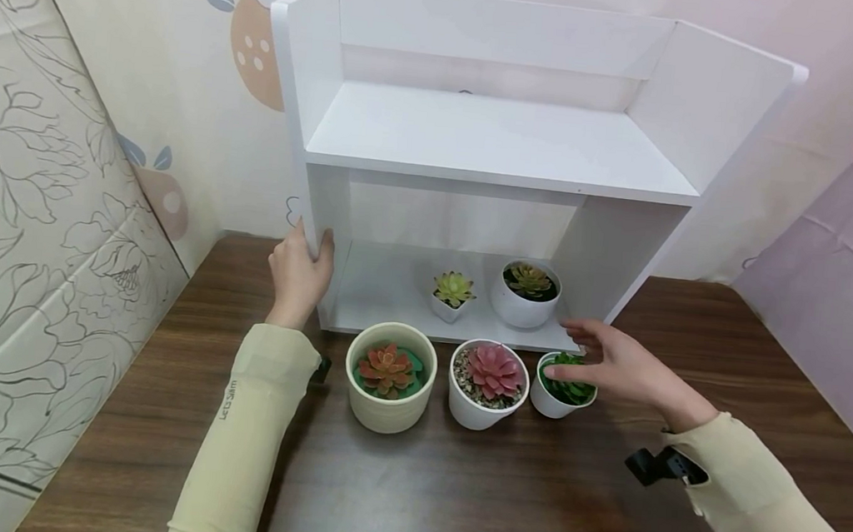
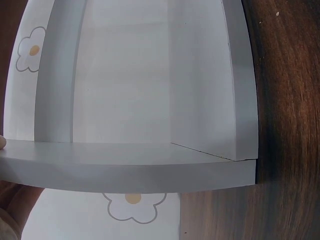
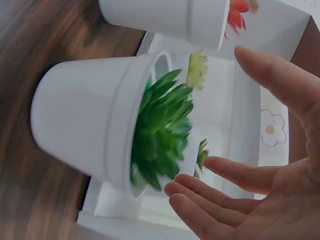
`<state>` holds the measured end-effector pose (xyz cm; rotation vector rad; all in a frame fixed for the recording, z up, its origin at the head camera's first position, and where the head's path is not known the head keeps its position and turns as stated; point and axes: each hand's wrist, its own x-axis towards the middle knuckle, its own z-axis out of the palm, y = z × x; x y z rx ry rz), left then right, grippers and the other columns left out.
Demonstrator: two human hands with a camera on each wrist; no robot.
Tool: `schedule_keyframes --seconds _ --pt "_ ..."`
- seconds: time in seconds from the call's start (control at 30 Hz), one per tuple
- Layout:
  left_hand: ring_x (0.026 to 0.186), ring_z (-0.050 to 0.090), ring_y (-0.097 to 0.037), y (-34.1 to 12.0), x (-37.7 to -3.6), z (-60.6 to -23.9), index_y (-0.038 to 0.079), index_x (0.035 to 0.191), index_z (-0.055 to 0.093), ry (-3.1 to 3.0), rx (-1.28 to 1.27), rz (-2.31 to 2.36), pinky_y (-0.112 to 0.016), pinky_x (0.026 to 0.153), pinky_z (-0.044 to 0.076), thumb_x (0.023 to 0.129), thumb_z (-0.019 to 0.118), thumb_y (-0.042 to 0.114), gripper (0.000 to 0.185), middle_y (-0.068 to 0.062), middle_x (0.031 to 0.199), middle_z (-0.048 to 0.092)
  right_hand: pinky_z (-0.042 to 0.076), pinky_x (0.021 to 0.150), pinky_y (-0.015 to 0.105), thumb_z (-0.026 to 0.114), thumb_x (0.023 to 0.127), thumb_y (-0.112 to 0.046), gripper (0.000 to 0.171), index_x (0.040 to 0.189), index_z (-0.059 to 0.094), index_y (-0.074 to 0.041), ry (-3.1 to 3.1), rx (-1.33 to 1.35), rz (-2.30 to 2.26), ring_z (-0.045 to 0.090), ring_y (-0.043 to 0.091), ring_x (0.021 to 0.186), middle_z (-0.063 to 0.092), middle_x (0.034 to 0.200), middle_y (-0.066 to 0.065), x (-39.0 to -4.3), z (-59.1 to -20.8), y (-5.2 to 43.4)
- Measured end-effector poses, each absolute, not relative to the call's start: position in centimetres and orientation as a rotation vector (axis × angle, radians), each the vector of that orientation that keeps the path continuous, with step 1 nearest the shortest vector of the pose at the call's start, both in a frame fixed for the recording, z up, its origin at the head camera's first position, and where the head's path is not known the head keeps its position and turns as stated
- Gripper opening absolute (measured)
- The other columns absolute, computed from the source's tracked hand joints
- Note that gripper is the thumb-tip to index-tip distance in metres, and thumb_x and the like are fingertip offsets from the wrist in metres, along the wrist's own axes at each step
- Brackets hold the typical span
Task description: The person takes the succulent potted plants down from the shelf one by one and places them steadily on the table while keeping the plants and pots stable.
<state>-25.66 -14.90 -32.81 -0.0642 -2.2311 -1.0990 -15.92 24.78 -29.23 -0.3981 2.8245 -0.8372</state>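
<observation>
Dark wood-grain table (image 1: 499, 489) fills the near part of the scene, walled by patterned sheets: line-drawn flowers on the left, pale cartoon shapes and small daisies behind, lilac on the right.

Two cream sleeves reach in from the near edge; the left sleeve (image 1: 248, 427) carries small writing that seems to read "Let's Slim".

Three pots stand in a row on the table just in front of the shelf. On the left is a cream pot (image 1: 391, 378) with an orange-red succulent, in the middle a white pot (image 1: 487, 385) with a pink succulent in gravel, and on the right a small white pot (image 1: 562, 385) with a green succulent. The right hand (image 1: 617, 364) hovers over that small pot, fingers spread and relaxed, grasping nothing; the right wrist view shows a gap between fingers (image 3: 225, 172) and leaves.

Farther back stands one white two-level shelf unit (image 1: 496, 142). The left hand (image 1: 300, 273) grips its left side panel near the bottom, thumb curled round the front edge. Two more potted succulents sit on the bottom level: a small yellow-green one (image 1: 453, 295) left of a round white pot (image 1: 525, 295). That makes five pots in all.
</observation>
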Motion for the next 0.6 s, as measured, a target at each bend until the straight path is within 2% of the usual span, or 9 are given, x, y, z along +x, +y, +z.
schedule_keyframes --seconds 0.6 --pt "0.105 0.063 -0.043 -14.9 -25.6 -32.8 -0.003 0.117 0.058 -2.242 -0.056 -1.107 -0.056 0.091 0.046 0.096 0.053 0.021 0.032 -0.026 0.113 0.066 0.044 0.097 0.051 0.067 0.087 -0.041 0.065 0.134 0.051 0.0 2.854 -0.409 -0.877 0.054 0.039 0.119 0.056 0.131 0.024 -18.2 -28.0 21.6"
